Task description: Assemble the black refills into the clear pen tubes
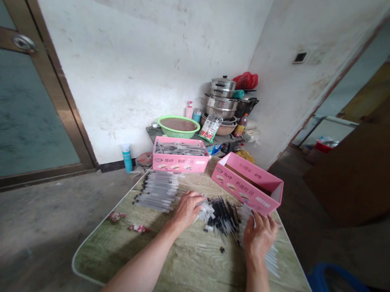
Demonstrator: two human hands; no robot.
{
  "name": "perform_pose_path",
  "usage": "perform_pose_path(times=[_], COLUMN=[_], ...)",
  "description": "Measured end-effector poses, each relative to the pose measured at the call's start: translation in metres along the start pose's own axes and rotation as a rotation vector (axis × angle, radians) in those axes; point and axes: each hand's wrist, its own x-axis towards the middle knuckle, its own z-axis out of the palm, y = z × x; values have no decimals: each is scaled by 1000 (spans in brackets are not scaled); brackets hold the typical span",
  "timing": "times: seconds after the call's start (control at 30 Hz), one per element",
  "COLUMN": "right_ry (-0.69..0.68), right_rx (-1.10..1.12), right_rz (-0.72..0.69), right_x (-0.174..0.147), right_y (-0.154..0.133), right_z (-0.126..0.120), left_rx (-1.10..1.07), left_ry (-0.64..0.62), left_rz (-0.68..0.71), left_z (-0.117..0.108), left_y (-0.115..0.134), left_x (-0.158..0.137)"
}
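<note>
My left hand (188,208) reaches over the table, its fingers drawn together at the edge of a pile of small white pen parts (206,211); what they pinch, if anything, is too small to tell. My right hand (260,234) bends its fingers down onto clear pen barrels (272,259), and its fingertips are partly hidden. Between the hands lies a heap of black pen refills (223,215). Left of my left hand, pens with clear barrels (159,190) lie in a row. One small black piece (222,250) sits alone in front of the heap.
A pink box (180,164) full of pens stands at the table's back left. Another pink box (247,188) stands angled at the back right. Behind are a green basin (177,134), stacked steel pots (221,104) and a bottle (240,126). A blue tub (319,286) is at lower right.
</note>
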Motion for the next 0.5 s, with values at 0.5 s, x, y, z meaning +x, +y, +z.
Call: perform_pose_path(times=[0.5], right_ry=[-96], right_rx=[120], right_rz=[2], right_x=[-5], right_y=[-29], right_z=[-7], left_rx=[387], left_ry=[386], left_rz=[-369], left_z=[-41], left_y=[-77], left_x=[-1])
